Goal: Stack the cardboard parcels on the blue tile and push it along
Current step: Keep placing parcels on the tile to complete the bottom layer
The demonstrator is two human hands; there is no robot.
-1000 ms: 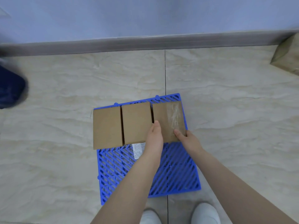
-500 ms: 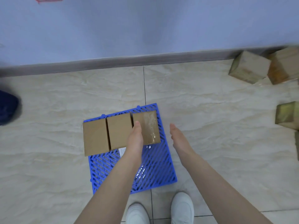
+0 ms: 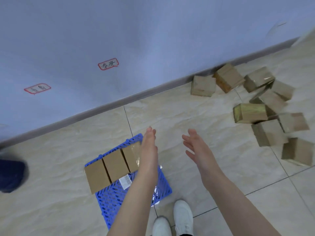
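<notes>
A blue lattice tile point(image 3: 112, 201) lies on the floor at lower centre. Three cardboard parcels stand side by side along its far half: the left parcel point(image 3: 96, 176), the middle parcel point(image 3: 115, 165) and the taped right parcel point(image 3: 132, 155). My left hand point(image 3: 149, 147) is raised over the tile's right corner, fingers straight, holding nothing. My right hand point(image 3: 196, 147) hovers over bare floor right of the tile, fingers spread and empty. A loose pile of several more cardboard parcels point(image 3: 250, 114) lies on the floor at the right.
A pale blue wall with a grey skirting board point(image 3: 119, 101) runs diagonally behind the tile and carries two red-framed labels point(image 3: 108, 64). A dark blue object point(image 3: 12, 176) sits at the left edge. My white shoes point(image 3: 182, 217) stand just behind the tile.
Both hands have let go of the right parcel and lifted off the tile toward the right. The view has swung right, bringing the parcel pile into sight.
</notes>
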